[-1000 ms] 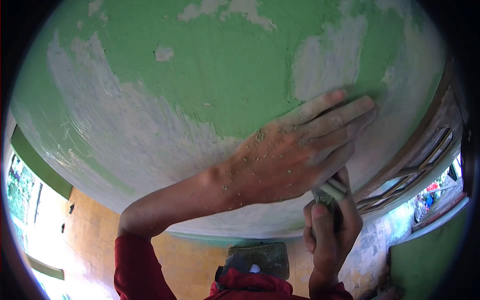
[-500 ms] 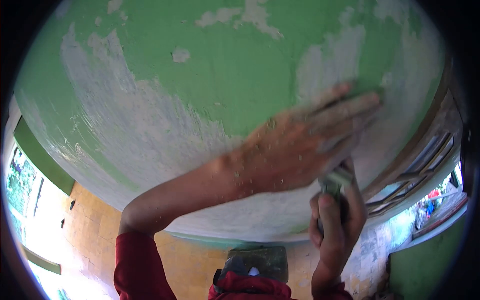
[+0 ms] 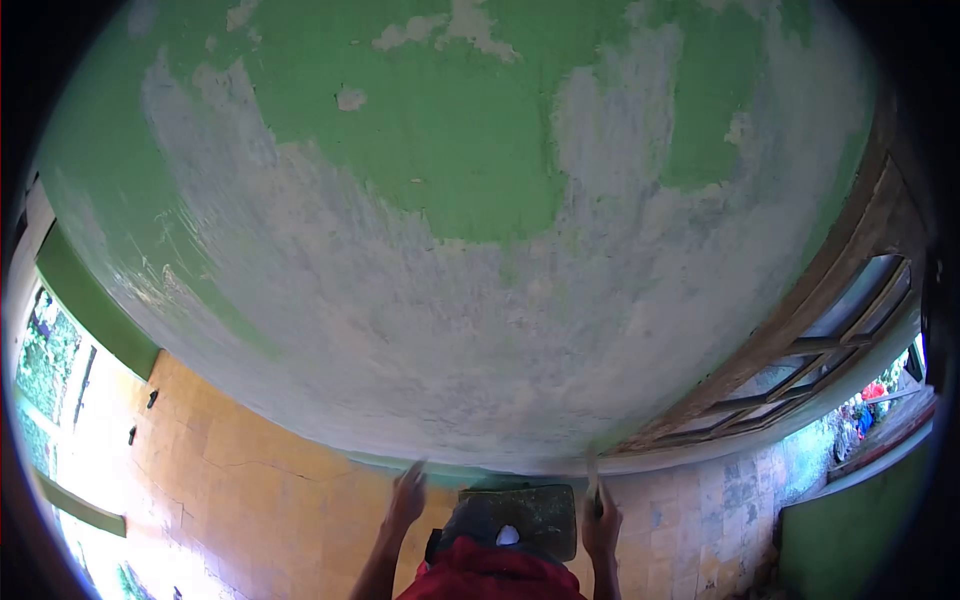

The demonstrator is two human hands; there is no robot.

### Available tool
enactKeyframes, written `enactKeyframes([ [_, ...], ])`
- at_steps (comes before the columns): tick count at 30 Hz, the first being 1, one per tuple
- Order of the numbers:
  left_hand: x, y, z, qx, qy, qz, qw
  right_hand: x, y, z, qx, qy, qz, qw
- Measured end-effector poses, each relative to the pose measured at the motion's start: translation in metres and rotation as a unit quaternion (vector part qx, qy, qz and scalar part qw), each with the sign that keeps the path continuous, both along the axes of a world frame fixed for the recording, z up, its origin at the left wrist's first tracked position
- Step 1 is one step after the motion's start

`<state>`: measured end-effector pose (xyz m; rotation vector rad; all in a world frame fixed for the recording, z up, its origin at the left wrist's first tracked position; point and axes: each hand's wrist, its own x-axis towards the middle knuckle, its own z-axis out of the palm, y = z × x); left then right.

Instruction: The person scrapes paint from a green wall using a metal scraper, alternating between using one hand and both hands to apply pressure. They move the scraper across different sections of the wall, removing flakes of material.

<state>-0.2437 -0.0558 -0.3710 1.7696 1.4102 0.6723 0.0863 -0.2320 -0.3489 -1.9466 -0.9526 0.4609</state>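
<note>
My right hand (image 3: 602, 522) is low in front of me, wrapped round the handle of a scraper (image 3: 592, 468). Its thin blade points up toward the bottom of the wall and is slightly blurred. To the left, my left hand (image 3: 405, 497) is lowered with nothing visible in it, fingers loosely stretched upward and a little smeared. Both hands are off the painted face of the wall (image 3: 480, 340). Green paint remains across the upper part of that wall, while a wide pale grey band below and at the sides is bare, with ragged edges.
A wooden window frame (image 3: 800, 345) with panes borders the wall on the right. Below me a dark stool or box (image 3: 550, 515) stands on the yellowish tiled floor (image 3: 270, 490). Small dark objects (image 3: 132, 435) lie on the floor at left, near a bright opening.
My left hand has come off the wall and dropped to the lower left. The right hand, still with the scraper, has moved down and left. The view has shifted slightly.
</note>
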Motion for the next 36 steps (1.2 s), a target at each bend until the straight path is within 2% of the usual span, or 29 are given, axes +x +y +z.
enactKeyframes([
  [1,-0.052,-0.035,-0.093,0.088,0.134,-0.005,0.987,0.005,-0.031,-0.056,-0.046,-0.02,-0.022,0.998],
  [2,-0.097,-0.077,-0.164,0.134,0.256,-0.025,0.957,0.009,-0.057,-0.094,-0.093,-0.038,-0.042,0.994],
  [3,-0.116,-0.119,-0.18,-0.035,0.358,-0.032,0.932,0.013,-0.074,-0.097,-0.22,0.005,-0.038,0.975],
  [4,-0.14,-0.162,-0.207,-0.147,0.374,-0.073,0.913,0.015,-0.09,-0.101,-0.342,0.05,-0.032,0.938],
  [5,-0.15,-0.205,-0.237,-0.067,0.324,-0.071,0.941,0.031,-0.122,-0.157,-0.378,0.086,0.005,0.922],
  [6,-0.161,-0.209,-0.236,-0.066,0.329,-0.073,0.939,0.04,-0.144,-0.208,-0.411,0.123,0.04,0.903],
  [7,-0.172,-0.212,-0.246,-0.092,0.328,-0.065,0.938,0.036,-0.14,-0.198,-0.409,0.127,0.038,0.903],
  [9,-0.177,-0.209,-0.264,-0.143,0.318,-0.046,0.936,0.046,-0.132,-0.181,-0.585,0.174,0.1,0.785],
  [11,-0.181,-0.2,-0.275,-0.197,0.309,-0.028,0.93,0.05,-0.122,-0.194,-0.575,0.178,0.09,0.793],
  [13,-0.176,-0.189,-0.278,-0.254,0.297,-0.014,0.921,0.065,-0.118,-0.241,-0.45,0.003,0.224,0.865],
  [14,-0.171,-0.178,-0.279,-0.281,0.291,-0.007,0.915,0.059,-0.103,-0.221,-0.447,0.025,0.156,0.88],
  [15,-0.162,-0.163,-0.271,-0.307,0.285,0.0,0.908,0.046,-0.065,-0.173,-0.442,0.047,0.087,0.892],
  [17,-0.135,-0.102,-0.246,-0.359,0.276,0.013,0.891,0.03,-0.018,-0.137,-0.321,-0.078,0.094,0.939],
  [18,-0.122,-0.061,-0.268,-0.303,0.247,0.005,0.92,0.019,0.006,-0.1,-0.225,-0.067,0.114,0.965],
  [19,-0.113,-0.019,-0.28,-0.104,0.312,-0.154,0.932,0.005,0.026,-0.049,-0.128,-0.056,0.134,0.981],
  [20,-0.091,0.012,-0.257,-0.086,0.172,-0.09,0.977,-0.008,0.045,0.009,-0.101,-0.051,0.155,0.981],
  [21,-0.066,0.045,-0.228,0.046,0.085,-0.152,0.984,-0.021,0.059,0.067,-0.073,-0.047,0.177,0.98],
  [22,-0.025,0.068,-0.137,-0.207,0.062,-0.095,0.972,-0.033,0.068,0.112,-0.021,-0.017,0.181,0.983],
  [23,-0.001,0.087,-0.092,-0.22,0.044,-0.139,0.964,-0.041,0.075,0.15,0.032,0.009,0.184,0.982],
  [25,0.047,0.097,0.001,-0.153,0.039,-0.213,0.964,-0.056,0.077,0.207,0.125,-0.028,0.156,0.979],
  [26,0.067,0.092,0.048,-0.155,0.02,-0.236,0.959,-0.055,0.073,0.224,0.118,-0.026,0.152,0.981],
  [28,0.096,0.076,0.141,-0.128,-0.077,-0.337,0.93,-0.055,0.074,0.245,0.218,-0.087,0.133,0.963],
  [29,0.109,0.069,0.169,-0.134,-0.165,-0.355,0.91,-0.058,0.078,0.251,0.218,-0.082,0.13,0.964],
  [30,0.123,0.063,0.193,-0.137,-0.254,-0.371,0.883,-0.061,0.083,0.256,0.246,-0.053,0.08,0.964],
  [31,0.133,0.056,0.227,-0.115,-0.28,-0.357,0.884,-0.061,0.089,0.26,0.275,-0.025,0.031,0.961],
  [32,0.141,0.049,0.256,-0.093,-0.305,-0.341,0.884,-0.058,0.094,0.261,0.278,-0.029,0.03,0.96],
  [35,0.158,0.043,0.304,-0.055,-0.357,-0.285,0.888,-0.059,0.113,0.268,0.306,-0.052,0.04,0.95],
  [36,0.166,0.047,0.309,-0.054,-0.355,-0.285,0.889,-0.057,0.123,0.265,0.337,-0.103,0.037,0.935],
])
